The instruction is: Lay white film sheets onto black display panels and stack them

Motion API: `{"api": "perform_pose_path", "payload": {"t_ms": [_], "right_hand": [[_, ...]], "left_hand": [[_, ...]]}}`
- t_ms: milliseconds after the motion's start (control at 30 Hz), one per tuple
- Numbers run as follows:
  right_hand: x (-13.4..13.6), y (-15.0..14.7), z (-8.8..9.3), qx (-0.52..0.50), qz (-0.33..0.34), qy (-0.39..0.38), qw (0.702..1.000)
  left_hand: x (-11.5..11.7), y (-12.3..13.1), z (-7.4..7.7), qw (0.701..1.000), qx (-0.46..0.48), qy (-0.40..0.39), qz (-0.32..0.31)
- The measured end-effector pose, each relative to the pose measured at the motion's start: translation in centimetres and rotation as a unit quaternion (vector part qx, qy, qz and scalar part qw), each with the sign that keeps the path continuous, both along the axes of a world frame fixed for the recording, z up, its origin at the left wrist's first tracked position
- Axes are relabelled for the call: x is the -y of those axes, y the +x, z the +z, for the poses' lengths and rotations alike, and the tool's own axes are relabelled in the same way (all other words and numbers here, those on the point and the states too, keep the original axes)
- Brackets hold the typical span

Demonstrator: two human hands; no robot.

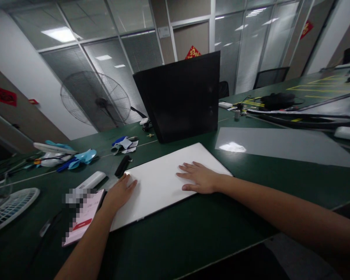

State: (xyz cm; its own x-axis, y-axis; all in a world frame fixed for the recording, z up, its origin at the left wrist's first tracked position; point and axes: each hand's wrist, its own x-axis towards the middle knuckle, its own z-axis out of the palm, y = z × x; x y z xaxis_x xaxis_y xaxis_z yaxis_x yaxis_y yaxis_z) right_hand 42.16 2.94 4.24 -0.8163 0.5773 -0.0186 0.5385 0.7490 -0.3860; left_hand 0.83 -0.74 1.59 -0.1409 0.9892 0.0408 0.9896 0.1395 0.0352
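Note:
A flat white rectangular panel (160,186) with a thin dark edge lies on the green table in front of me. My left hand (118,194) rests on its left end, thumb apart from the other fingers, which reach the panel's left edge. On the right part of the panel my right hand (200,179) lies palm down with its fingers spread. Neither hand holds anything. Behind the panel a large black screen-like panel (183,97) stands upright, leaning slightly. Close to my left hand are a small black object (123,166) and a pink printed booklet or box (86,219), partly hidden by my left forearm.
A translucent sheet (280,144) lies to the right on the green table (169,241). At left are a white elongated case (90,181), blue gloves (83,158) and a white fan grille (14,208). A black pouch (280,100) and dark frames sit far right. A large fan (96,99) stands behind.

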Motion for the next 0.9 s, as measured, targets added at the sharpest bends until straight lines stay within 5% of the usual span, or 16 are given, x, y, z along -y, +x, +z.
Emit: {"api": "perform_pose_path", "payload": {"t_ms": [300, 500, 600, 733, 900], "right_hand": [[-0.3, 0.2, 0.0, -0.016, -0.013, -0.017, 1.000], [-1.0, 0.2, -0.3, -0.009, -0.034, 0.041, 0.999], [-3.5, 1.9, -0.2, -0.012, -0.128, 0.123, 0.984], [-8.2, 7.5, -0.3, 0.001, -0.323, 0.180, 0.929], [-12.0, 14.1, -1.8, 0.080, -0.531, 0.097, 0.838]], "left_hand": [[-0.1, 0.0, 0.1, 1.000, 0.004, -0.009, 0.015], [-0.2, -0.1, -0.1, 1.000, 0.018, -0.013, 0.019], [-0.3, -0.5, -0.4, 1.000, 0.020, -0.004, 0.008], [-0.5, -0.8, -0.7, 1.000, 0.021, -0.012, 0.007], [-0.6, -1.0, -1.0, 1.000, 0.019, -0.009, 0.005]]}}
